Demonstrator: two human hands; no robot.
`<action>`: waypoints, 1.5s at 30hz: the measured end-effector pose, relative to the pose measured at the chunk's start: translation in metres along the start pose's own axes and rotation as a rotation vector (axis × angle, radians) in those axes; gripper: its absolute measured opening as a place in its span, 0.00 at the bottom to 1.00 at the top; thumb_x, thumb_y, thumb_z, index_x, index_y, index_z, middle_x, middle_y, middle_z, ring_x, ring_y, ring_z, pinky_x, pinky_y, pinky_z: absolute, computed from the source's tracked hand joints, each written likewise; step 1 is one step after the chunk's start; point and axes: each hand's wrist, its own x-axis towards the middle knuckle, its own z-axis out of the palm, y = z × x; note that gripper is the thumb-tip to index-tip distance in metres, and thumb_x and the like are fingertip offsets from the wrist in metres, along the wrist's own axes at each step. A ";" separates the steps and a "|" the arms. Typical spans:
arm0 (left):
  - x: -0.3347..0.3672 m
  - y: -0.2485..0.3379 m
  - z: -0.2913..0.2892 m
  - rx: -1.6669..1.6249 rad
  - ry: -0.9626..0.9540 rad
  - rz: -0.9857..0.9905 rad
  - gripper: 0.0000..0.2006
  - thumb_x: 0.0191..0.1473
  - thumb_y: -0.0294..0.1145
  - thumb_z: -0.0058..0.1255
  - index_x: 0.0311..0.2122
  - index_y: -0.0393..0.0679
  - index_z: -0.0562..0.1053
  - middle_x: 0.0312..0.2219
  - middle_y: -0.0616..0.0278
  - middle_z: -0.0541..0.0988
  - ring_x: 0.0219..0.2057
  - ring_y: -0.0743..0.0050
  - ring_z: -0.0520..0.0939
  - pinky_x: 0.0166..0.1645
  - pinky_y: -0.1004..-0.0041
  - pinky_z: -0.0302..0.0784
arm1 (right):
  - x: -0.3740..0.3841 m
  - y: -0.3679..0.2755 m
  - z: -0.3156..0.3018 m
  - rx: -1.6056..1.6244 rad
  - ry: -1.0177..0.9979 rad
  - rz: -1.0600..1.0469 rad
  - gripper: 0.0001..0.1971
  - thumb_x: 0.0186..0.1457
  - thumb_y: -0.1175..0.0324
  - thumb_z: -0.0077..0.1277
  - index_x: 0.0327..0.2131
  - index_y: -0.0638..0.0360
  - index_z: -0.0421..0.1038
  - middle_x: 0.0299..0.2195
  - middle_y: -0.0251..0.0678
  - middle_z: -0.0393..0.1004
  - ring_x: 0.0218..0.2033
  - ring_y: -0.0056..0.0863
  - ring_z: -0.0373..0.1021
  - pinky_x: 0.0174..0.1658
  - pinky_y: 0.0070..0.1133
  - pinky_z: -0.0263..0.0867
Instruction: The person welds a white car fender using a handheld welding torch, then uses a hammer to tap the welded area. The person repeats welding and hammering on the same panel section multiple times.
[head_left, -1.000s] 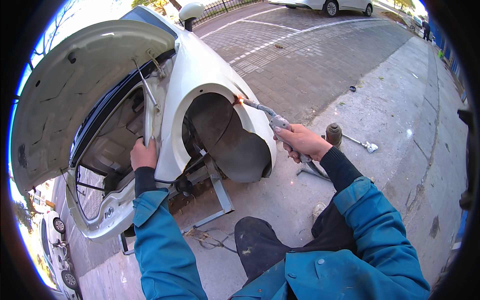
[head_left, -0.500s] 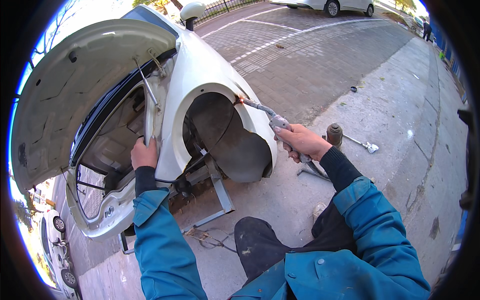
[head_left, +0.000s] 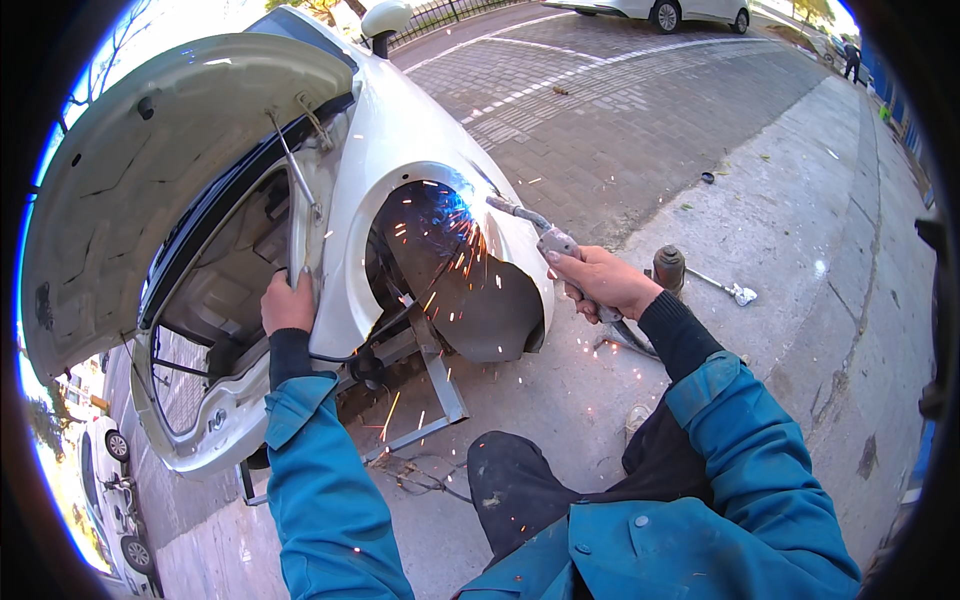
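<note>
While the right hand (head_left: 612, 285) is wrapped around a grey welding torch (head_left: 560, 243), the torch's long axis slants up and leftward from the fist, its thin neck (head_left: 519, 210) ending at a blue-white glare (head_left: 474, 195) on the upper right rim of the wheel arch (head_left: 381, 191). That arch, set in a white car body (head_left: 420, 120), lies ahead and to the left of the right hand, which is nearer the glare than the left hand (head_left: 289, 304). The left hand lies on the body's edge, left of the arch; whether it grips or merely rests cannot be told, since its fingertips are hidden. Orange sparks (head_left: 468, 245) scatter below the glare, some above a steel frame (head_left: 443, 380).
</note>
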 end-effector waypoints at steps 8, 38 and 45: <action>0.002 -0.005 0.003 0.004 0.000 0.003 0.29 0.63 0.57 0.56 0.54 0.38 0.81 0.46 0.36 0.85 0.51 0.32 0.85 0.56 0.47 0.80 | -0.005 0.000 -0.001 -0.008 0.014 0.018 0.22 0.76 0.47 0.48 0.49 0.60 0.70 0.22 0.23 0.65 0.15 0.13 0.64 0.17 0.20 0.66; 0.000 0.002 -0.001 0.017 -0.010 -0.014 0.30 0.63 0.57 0.55 0.54 0.38 0.81 0.47 0.35 0.85 0.51 0.31 0.85 0.57 0.47 0.80 | 0.000 -0.001 0.005 0.001 0.012 0.012 0.22 0.76 0.48 0.49 0.47 0.60 0.69 0.22 0.23 0.64 0.16 0.13 0.64 0.17 0.21 0.66; 0.002 -0.002 0.000 -0.007 -0.009 -0.006 0.29 0.63 0.57 0.55 0.52 0.40 0.82 0.45 0.36 0.86 0.51 0.31 0.85 0.56 0.47 0.80 | -0.004 -0.002 -0.003 0.016 0.048 -0.026 0.21 0.76 0.48 0.48 0.48 0.59 0.70 0.23 0.23 0.64 0.17 0.13 0.65 0.18 0.22 0.67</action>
